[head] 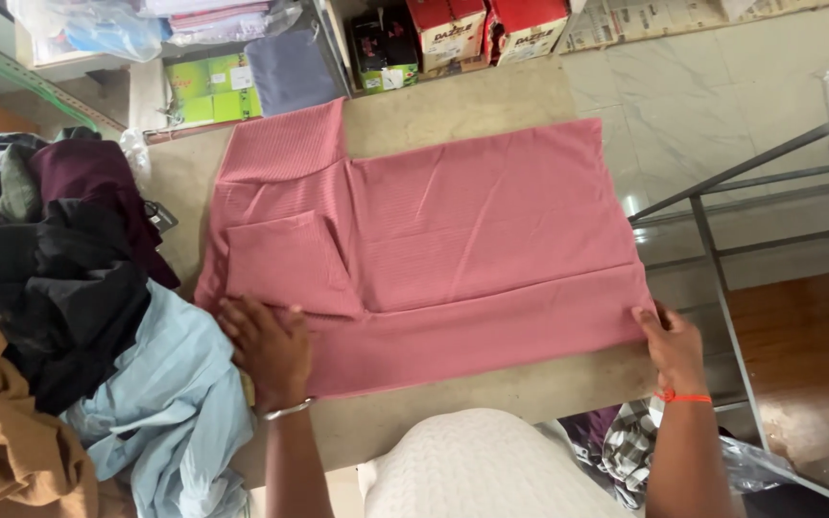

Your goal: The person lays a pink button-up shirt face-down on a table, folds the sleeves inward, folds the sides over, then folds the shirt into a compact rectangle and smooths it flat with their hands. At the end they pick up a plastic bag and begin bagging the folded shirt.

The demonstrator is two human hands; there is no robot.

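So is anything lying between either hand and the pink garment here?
Nothing visible. The left hand rests flat on the pink garment at its near left edge, and the right hand holds its near right corner. The pile of clothes sits off to the left.

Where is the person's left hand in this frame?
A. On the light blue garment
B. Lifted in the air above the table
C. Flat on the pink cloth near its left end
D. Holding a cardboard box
C: the left hand lies palm-down on the pink cloth, while the right hand grips its right edge.
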